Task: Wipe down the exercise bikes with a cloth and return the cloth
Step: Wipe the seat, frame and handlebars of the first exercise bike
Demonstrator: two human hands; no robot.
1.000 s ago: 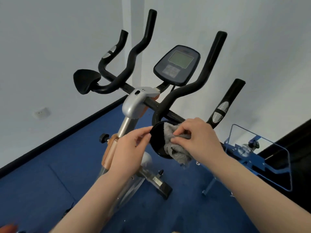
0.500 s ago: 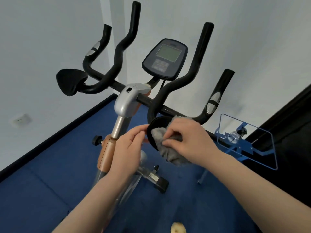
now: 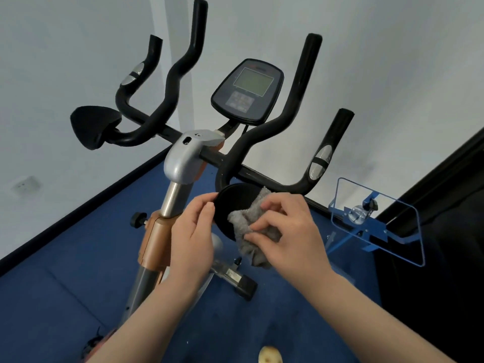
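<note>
An exercise bike [image 3: 183,163] with black handlebars and a grey console [image 3: 247,91] stands in front of me on blue carpet. My right hand [image 3: 290,231] presses a crumpled grey cloth [image 3: 246,226] against the black round elbow pad [image 3: 230,205] on the bike's right side. My left hand [image 3: 192,237] pinches the left rim of that pad with thumb and fingers. A second black pad [image 3: 95,127] sits on the left handlebar.
A blue-framed clear holder [image 3: 377,221] stands to the right of the bike. White walls meet in the corner behind. A dark panel [image 3: 445,205] fills the right side. The bike's foot bar [image 3: 238,281] rests on the carpet below my hands.
My right hand has rubbed the cloth downward and to the left over the pad. My view has shifted slightly; the left hand keeps its hold on the rim.
</note>
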